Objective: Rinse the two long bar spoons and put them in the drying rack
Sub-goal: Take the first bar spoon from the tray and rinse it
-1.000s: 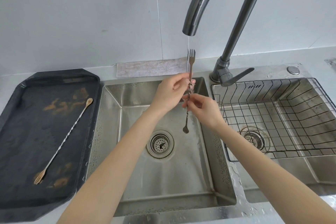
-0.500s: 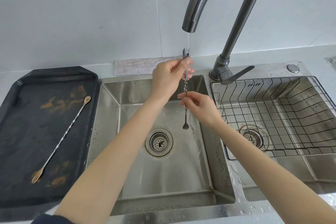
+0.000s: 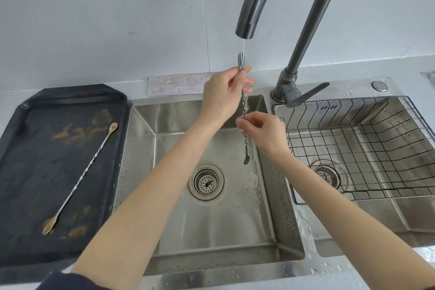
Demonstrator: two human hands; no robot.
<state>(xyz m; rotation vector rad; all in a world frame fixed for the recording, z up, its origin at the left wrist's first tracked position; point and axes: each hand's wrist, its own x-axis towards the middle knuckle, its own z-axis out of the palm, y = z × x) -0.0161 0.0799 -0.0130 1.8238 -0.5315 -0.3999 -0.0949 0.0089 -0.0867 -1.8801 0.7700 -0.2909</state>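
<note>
I hold a silver twisted bar spoon (image 3: 245,148) upright under a thin stream from the tap (image 3: 246,19), fork end up, bowl down over the left sink basin (image 3: 211,219). My left hand (image 3: 223,94) grips it just below the fork tines. My right hand (image 3: 261,132) pinches the stem lower down. A second bar spoon (image 3: 82,176), gold-tipped, lies diagonally on the black tray (image 3: 21,172) at the left. The wire drying rack (image 3: 364,148) sits in the right basin with nothing in it.
The tap lever (image 3: 303,95) points right over the rack's near corner. A grey cloth (image 3: 176,83) lies against the wall behind the left basin. Water drops cover the sink's front rim. The drain strainer (image 3: 206,181) sits mid-basin.
My left hand slid up the spoon toward the fork end, so less of the fork shows above it. My right hand stayed on the lower stem. Water keeps running.
</note>
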